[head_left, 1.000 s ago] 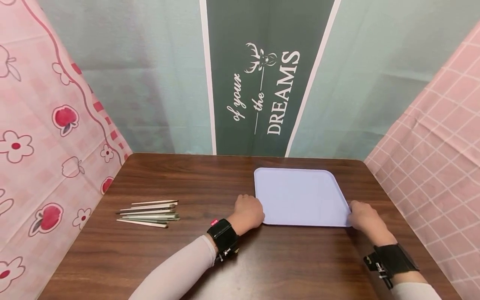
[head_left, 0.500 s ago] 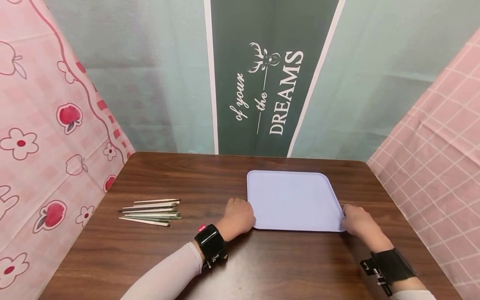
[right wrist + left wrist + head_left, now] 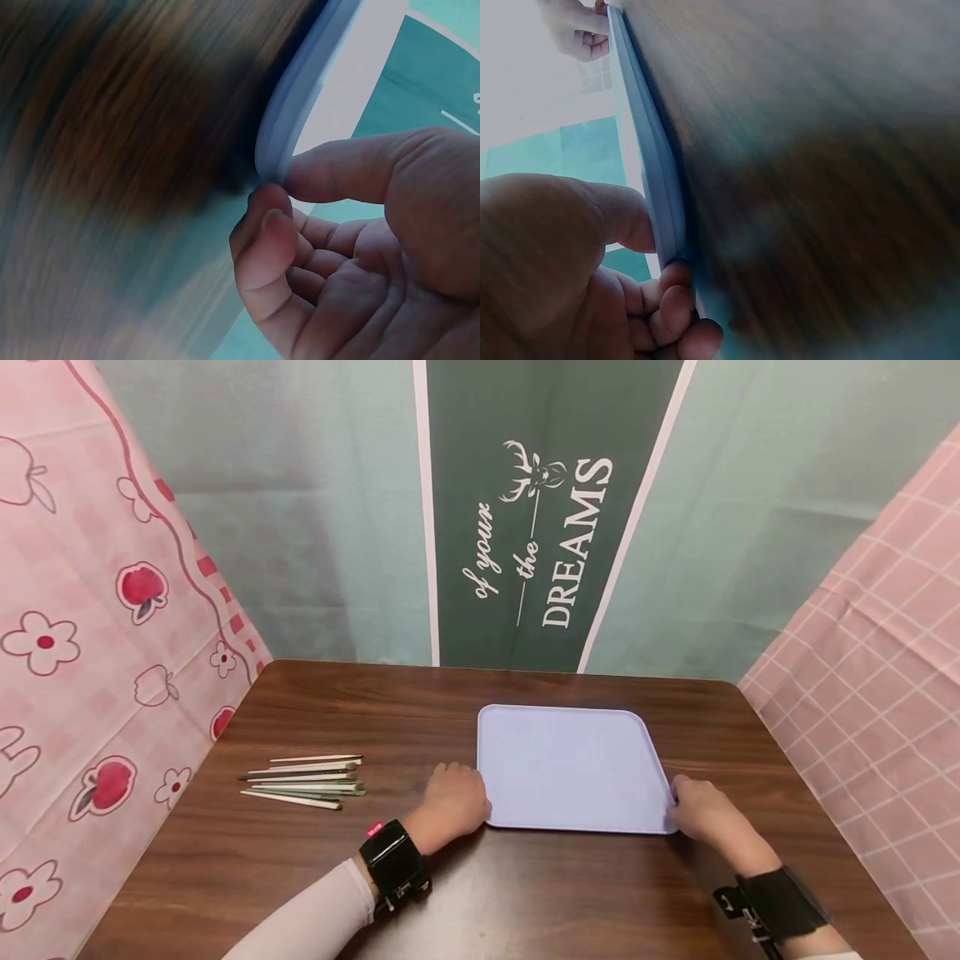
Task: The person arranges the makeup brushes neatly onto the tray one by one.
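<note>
Monitoring left hand (image 3: 453, 800) and right hand (image 3: 703, 807) pinching tray (image 3: 570, 768) corners farthest from the worktop's (image 3: 397, 689) back edge, I infer balanced support.

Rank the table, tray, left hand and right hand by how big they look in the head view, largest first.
1. Table
2. Tray
3. Left hand and right hand: too alike in size to rank.
</note>
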`<action>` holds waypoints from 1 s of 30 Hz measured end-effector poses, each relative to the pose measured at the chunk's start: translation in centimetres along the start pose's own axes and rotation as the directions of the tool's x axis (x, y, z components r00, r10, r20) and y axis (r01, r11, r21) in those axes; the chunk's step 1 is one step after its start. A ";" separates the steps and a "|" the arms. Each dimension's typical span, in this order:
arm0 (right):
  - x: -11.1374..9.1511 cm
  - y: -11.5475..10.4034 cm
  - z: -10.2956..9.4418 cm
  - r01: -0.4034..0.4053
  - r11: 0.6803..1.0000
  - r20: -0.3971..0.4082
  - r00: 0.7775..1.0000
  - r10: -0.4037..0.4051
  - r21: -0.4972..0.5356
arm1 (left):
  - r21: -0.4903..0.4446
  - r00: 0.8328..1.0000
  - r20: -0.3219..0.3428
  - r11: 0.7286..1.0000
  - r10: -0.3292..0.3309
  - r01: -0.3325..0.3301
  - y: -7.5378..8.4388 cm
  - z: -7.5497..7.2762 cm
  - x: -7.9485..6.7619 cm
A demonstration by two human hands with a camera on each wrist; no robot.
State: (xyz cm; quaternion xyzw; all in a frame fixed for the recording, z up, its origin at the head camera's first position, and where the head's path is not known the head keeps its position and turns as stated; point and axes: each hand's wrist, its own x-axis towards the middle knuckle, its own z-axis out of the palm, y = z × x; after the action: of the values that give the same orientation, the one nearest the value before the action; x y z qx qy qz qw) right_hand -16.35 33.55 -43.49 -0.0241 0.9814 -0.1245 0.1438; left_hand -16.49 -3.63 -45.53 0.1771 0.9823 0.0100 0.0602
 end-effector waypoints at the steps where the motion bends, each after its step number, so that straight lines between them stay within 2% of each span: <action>1: 0.0 -0.2 0.1 0.003 1.000 0.000 1.000 -0.003 0.000 | -0.003 1.000 -0.002 1.000 -0.001 0.001 -0.2 0.0 -0.2; 11: -0.5 -2.0 0.6 0.035 0.999 0.001 0.999 -0.035 -0.038 | -0.042 0.999 -0.049 0.999 -0.011 0.009 -1.8 0.3 -2.0; 15: -0.9 -2.8 1.0 0.056 0.998 0.013 0.998 -0.055 -0.025 | -0.063 0.998 -0.051 0.998 -0.026 0.023 -2.5 0.4 -2.7; 22: -1.4 -3.9 1.5 0.092 0.996 -0.013 0.996 -0.092 -0.003 | -0.063 0.998 -0.063 0.998 -0.026 0.022 -3.4 0.6 -3.8; 30: -1.8 -5.2 1.9 0.087 0.996 0.021 0.996 -0.087 0.018 | -0.086 0.995 -0.084 0.995 -0.050 0.043 -4.3 0.4 -5.2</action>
State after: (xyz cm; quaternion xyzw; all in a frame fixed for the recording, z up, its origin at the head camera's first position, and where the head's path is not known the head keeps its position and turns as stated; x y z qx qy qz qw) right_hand -14.01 28.24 -43.45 -0.0669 0.9768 -0.1389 0.1490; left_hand -13.08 -9.43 -45.49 0.1511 0.9865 0.0577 0.0256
